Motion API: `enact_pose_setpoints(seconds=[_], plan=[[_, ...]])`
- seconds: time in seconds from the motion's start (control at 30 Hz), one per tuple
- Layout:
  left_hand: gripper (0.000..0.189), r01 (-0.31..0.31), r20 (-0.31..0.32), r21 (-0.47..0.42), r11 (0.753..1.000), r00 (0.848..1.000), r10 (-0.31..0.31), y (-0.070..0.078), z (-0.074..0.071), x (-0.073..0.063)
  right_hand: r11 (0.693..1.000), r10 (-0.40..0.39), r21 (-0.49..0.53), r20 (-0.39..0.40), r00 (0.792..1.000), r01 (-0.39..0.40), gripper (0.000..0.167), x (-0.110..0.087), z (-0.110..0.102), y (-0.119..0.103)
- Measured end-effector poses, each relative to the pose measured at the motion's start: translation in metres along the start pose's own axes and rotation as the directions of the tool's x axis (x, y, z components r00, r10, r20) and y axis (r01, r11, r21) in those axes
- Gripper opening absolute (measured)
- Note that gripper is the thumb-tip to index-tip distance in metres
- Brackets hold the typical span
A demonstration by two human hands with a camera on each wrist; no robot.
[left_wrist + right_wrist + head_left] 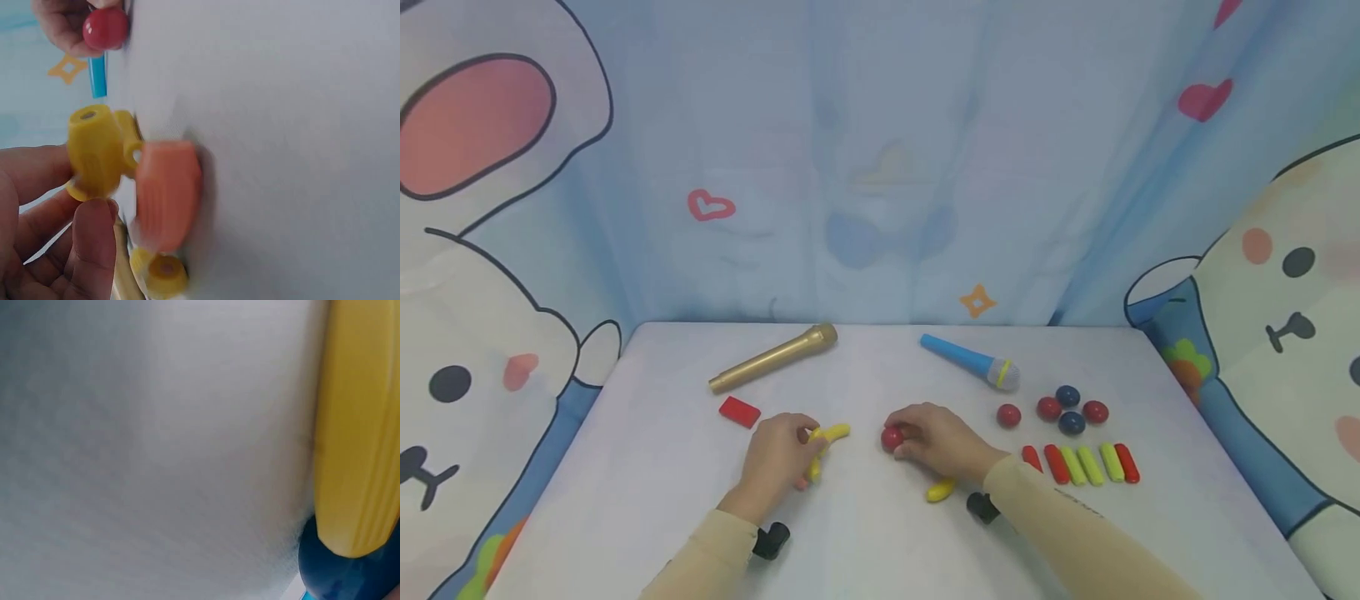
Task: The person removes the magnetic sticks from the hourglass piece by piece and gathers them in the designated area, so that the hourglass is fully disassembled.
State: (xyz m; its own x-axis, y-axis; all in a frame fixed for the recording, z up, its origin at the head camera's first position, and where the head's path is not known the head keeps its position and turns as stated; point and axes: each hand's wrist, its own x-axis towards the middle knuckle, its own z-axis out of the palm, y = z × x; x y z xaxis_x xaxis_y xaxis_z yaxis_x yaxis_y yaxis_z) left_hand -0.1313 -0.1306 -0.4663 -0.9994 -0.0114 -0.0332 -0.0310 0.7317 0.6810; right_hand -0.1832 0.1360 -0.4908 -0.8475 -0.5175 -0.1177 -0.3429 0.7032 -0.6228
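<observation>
My left hand (pixel 777 460) pinches a yellow rod-like toy piece (pixel 94 153) between thumb and fingers, just above the white table. Beside that piece, in the left wrist view, are an orange piece (pixel 169 194) and another yellow piece (pixel 165 278); whether they are joined is unclear. To the right, my right hand (pixel 942 437) holds a red ball (pixel 892 439) in its fingertips. A curved yellow piece (pixel 940 490) lies below that hand. It looms large in the right wrist view, with a dark blue rounded thing (pixel 340 572) behind it.
A gold microphone (pixel 773 358) and a blue microphone (pixel 972 362) lie at the back. A red rectangular piece (pixel 740 412) is left of centre. On the right are several red and blue balls (pixel 1072 423) above a row of red and yellow-green rods (pixel 1090 466).
</observation>
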Motion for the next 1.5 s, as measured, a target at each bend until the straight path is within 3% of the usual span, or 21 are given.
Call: enact_pose_setpoints(seconds=[0.2,0.47,0.67,0.8,0.93,1.07,1.13,1.23,1.33,1.43,1.5], plan=[[0.029,-0.047,-0.019,0.161,0.986,0.999,0.051,-0.007,-0.001,0.004,1.000,0.007,-0.004,-0.010,1.000,-0.008,0.045,-0.002,-0.002,0.003],[0.037,-0.088,0.008,0.210,0.974,0.996,0.088,-0.004,0.003,0.007,1.000,0.021,0.000,-0.016,1.000,-0.021,0.045,-0.003,0.000,0.004],[0.038,-0.177,0.046,0.183,0.967,0.984,0.172,0.014,0.017,0.004,1.000,0.015,0.004,-0.024,1.000,-0.015,0.043,-0.005,-0.001,0.003],[0.038,-0.197,0.103,0.162,0.967,0.978,0.182,0.024,0.029,0.003,1.000,0.016,-0.026,-0.060,0.998,-0.018,0.040,-0.008,-0.002,0.006],[0.039,-0.231,0.145,0.129,0.964,0.966,0.212,0.026,0.039,0.003,0.999,0.018,-0.049,-0.078,0.997,-0.022,0.038,-0.009,-0.004,0.006],[0.039,-0.250,0.145,0.110,0.962,0.962,0.233,0.024,0.043,0.002,0.998,-0.024,-0.057,-0.064,0.998,0.020,0.041,-0.010,-0.004,0.005],[0.040,-0.249,0.140,0.114,0.962,0.963,0.232,0.023,0.044,0.001,0.992,-0.039,-0.119,-0.076,0.996,0.030,0.043,-0.010,-0.003,0.004],[0.040,-0.249,0.140,0.116,0.962,0.963,0.232,0.023,0.043,0.000,0.960,-0.004,-0.277,-0.127,0.992,-0.031,0.048,-0.014,-0.004,0.002],[0.041,-0.257,0.141,0.100,0.961,0.960,0.242,0.024,0.042,0.001,0.911,0.102,-0.379,-0.172,0.980,-0.161,0.053,-0.019,-0.006,-0.001],[0.045,-0.277,0.174,0.054,0.959,0.949,0.264,0.027,0.041,0.004,0.907,0.194,-0.346,-0.165,0.967,-0.241,0.047,-0.022,-0.007,-0.003],[0.047,-0.309,0.213,0.017,0.951,0.930,0.298,0.029,0.042,0.006,0.919,0.218,-0.299,-0.161,0.962,-0.258,0.043,-0.023,-0.007,-0.004]])
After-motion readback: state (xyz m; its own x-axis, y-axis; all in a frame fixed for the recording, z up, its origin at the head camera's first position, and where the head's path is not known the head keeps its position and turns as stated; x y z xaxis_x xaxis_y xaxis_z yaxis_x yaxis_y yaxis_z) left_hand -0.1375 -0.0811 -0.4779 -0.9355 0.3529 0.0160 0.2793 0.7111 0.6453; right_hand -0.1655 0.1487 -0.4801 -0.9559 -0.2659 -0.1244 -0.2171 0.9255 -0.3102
